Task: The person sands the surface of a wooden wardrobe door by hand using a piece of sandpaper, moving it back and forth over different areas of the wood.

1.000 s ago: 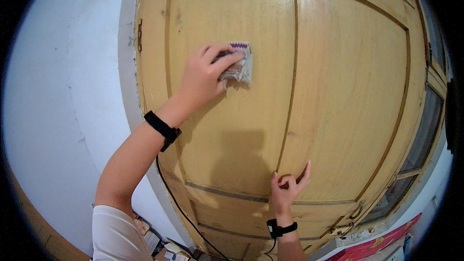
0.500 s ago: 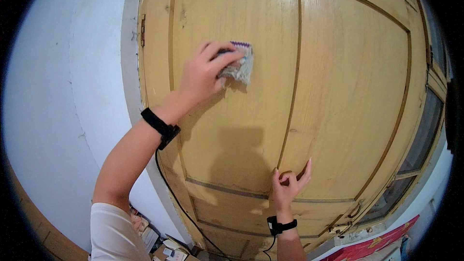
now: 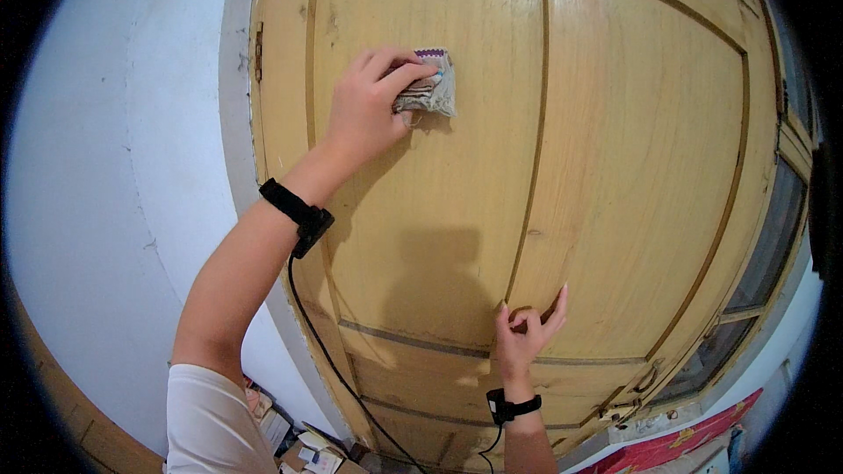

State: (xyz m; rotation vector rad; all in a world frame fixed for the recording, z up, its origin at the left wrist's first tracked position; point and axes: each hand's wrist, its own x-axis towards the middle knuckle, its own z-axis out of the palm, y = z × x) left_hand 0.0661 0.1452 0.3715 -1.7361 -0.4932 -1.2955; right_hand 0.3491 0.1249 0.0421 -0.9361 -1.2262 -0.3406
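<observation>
My left hand (image 3: 371, 105) is closed around a bunched, frayed grey cloth (image 3: 428, 95) with a purple zigzag edge. The cloth lies against the upper part of the yellow-brown wooden door's left panel (image 3: 474, 184). Part of the cloth is hidden behind my fingers. Lower down and to the right, my right hand (image 3: 520, 342) is raised at the door near its middle upright, with nothing in it. Its fingers are partly bent and spread apart; whether they touch the wood I cannot tell. Black bands circle both wrists.
A black cable (image 3: 327, 355) hangs from the left wristband. The white wall (image 3: 176, 105) meets the door frame at left. Papers and boxes (image 3: 318, 455) lie at the bottom left. A metal door handle (image 3: 648, 376), glass panes (image 3: 762, 254) and a red patterned cloth (image 3: 676, 441) are at right.
My left hand has moved upward on the door panel with the cloth in it. My right hand has stayed nearly still.
</observation>
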